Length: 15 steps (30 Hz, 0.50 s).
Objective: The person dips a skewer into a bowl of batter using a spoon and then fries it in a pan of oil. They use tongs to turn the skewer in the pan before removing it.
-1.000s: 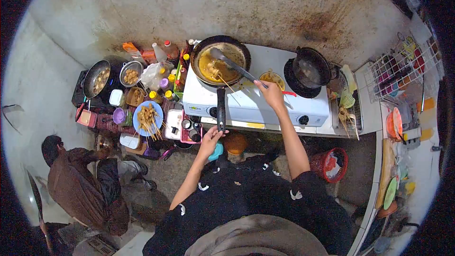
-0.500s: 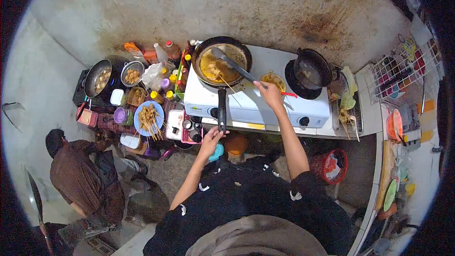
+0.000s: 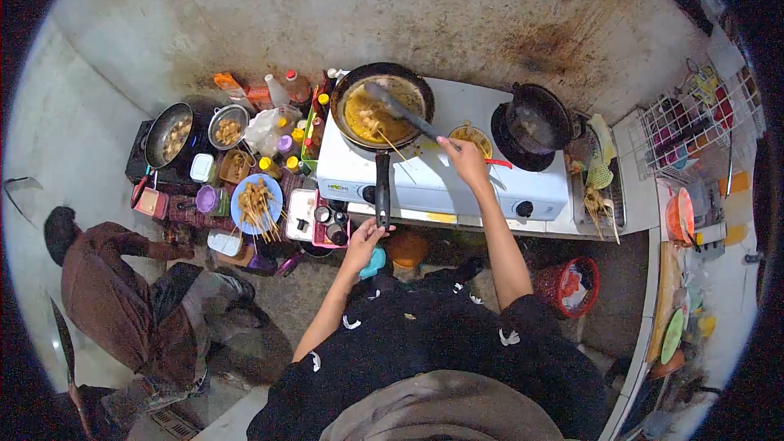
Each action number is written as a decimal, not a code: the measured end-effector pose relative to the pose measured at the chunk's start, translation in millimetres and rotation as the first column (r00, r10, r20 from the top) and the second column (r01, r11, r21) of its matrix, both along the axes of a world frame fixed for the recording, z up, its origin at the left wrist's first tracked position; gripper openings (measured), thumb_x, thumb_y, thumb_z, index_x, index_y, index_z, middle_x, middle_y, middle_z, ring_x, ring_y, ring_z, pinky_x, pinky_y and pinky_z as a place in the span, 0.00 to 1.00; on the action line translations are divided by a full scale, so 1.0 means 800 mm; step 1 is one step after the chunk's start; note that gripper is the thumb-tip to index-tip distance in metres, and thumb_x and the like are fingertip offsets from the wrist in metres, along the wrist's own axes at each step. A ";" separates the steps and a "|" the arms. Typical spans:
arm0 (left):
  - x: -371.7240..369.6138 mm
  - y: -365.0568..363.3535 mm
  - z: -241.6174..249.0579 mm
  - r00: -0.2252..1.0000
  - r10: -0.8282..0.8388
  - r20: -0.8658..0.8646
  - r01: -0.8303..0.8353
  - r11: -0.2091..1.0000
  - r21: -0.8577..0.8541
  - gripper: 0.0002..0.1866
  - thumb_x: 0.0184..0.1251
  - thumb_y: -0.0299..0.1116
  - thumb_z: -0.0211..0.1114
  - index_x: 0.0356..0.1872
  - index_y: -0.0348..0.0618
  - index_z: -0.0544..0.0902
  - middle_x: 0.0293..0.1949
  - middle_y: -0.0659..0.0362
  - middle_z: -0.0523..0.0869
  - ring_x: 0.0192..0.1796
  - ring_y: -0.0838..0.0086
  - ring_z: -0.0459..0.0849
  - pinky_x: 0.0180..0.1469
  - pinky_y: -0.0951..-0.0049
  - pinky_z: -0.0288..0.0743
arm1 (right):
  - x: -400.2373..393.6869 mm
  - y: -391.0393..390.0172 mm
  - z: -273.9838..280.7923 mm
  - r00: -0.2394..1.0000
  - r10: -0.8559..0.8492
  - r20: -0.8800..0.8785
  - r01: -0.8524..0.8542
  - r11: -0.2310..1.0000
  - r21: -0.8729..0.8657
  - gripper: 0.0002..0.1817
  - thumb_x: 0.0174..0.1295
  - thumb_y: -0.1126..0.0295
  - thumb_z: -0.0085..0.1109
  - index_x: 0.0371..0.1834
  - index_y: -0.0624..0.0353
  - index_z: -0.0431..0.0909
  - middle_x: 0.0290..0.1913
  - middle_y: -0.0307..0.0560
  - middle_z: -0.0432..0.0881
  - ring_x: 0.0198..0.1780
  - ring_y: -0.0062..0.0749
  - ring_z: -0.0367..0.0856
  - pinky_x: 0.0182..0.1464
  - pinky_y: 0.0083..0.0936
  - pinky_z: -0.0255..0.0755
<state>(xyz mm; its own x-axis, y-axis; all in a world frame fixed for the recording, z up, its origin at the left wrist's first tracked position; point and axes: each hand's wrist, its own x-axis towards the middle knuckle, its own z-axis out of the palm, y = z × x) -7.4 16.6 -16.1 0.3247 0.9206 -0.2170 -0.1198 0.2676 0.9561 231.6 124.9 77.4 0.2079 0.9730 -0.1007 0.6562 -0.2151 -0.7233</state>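
Observation:
My left hand (image 3: 365, 240) is closed at the lower end of the frying pan's black handle. The frying pan (image 3: 430, 96) rests on the left side of the white gas stove (image 3: 457, 188). Inside it lies a yellow egg-like layer (image 3: 356, 114) with a skewer (image 3: 397, 147) across it, the stick poking over the near rim. A dark grey spatula (image 3: 408, 117) is gripped in my right hand (image 3: 467, 162), its blade over the food at the pan's far side. Near my right hand stands a small bowl of yellow-brown mix (image 3: 472, 137) with a red handle beside it.
A black wok (image 3: 539, 126) occupies the right burner. To the left are a blue plate of skewers (image 3: 255, 204), a tilted pan (image 3: 170, 137), a strainer (image 3: 229, 126) and several bottles. A person (image 3: 122, 294) sits lower left. A red basket (image 3: 578, 286) stands on the floor.
The spatula's blade has shifted slightly within the pan, with my right hand almost in place. My left hand stays at the handle. The seated person has leaned further left.

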 end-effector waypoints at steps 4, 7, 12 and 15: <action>0.000 0.003 -0.009 1.000 -0.007 -0.023 0.007 1.000 0.019 0.17 0.61 0.29 0.49 0.50 0.32 0.65 0.39 0.54 0.79 0.41 0.77 0.75 0.47 0.78 0.66 | 0.003 0.006 -0.006 0.996 0.008 -0.088 -0.016 0.995 -0.098 0.27 0.51 0.43 0.46 0.39 0.55 0.77 0.27 0.57 0.77 0.33 0.46 0.77 0.37 0.32 0.67; -0.002 0.002 -0.008 1.000 -0.010 -0.013 0.010 1.000 0.026 0.17 0.61 0.29 0.49 0.50 0.32 0.65 0.39 0.54 0.79 0.41 0.77 0.75 0.47 0.77 0.66 | -0.002 -0.001 0.006 1.000 -0.023 -0.017 0.022 0.998 -0.052 0.27 0.51 0.42 0.46 0.39 0.55 0.77 0.28 0.58 0.78 0.34 0.47 0.77 0.38 0.33 0.67; 0.000 0.003 -0.007 1.000 -0.004 -0.013 0.004 1.000 0.025 0.16 0.61 0.28 0.49 0.49 0.32 0.66 0.38 0.54 0.79 0.41 0.77 0.75 0.47 0.77 0.66 | 0.004 0.006 -0.009 0.999 -0.009 -0.033 0.008 0.999 -0.038 0.28 0.51 0.42 0.45 0.40 0.55 0.77 0.29 0.58 0.77 0.35 0.48 0.76 0.39 0.33 0.67; -0.001 0.002 -0.007 0.999 -0.013 -0.032 0.014 0.999 0.029 0.16 0.61 0.28 0.49 0.49 0.33 0.66 0.38 0.54 0.79 0.41 0.77 0.75 0.46 0.78 0.66 | 0.006 0.006 -0.015 1.000 0.001 -0.001 -0.001 1.000 0.010 0.29 0.51 0.42 0.45 0.40 0.56 0.76 0.29 0.58 0.78 0.35 0.48 0.76 0.40 0.34 0.66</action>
<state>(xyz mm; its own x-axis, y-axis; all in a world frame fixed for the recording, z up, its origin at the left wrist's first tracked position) -8.2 18.0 -21.5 0.3307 0.9223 -0.2001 -0.0859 0.2406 0.9668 236.1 129.7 65.6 0.2065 0.9742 -0.0915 0.6559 -0.2072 -0.7259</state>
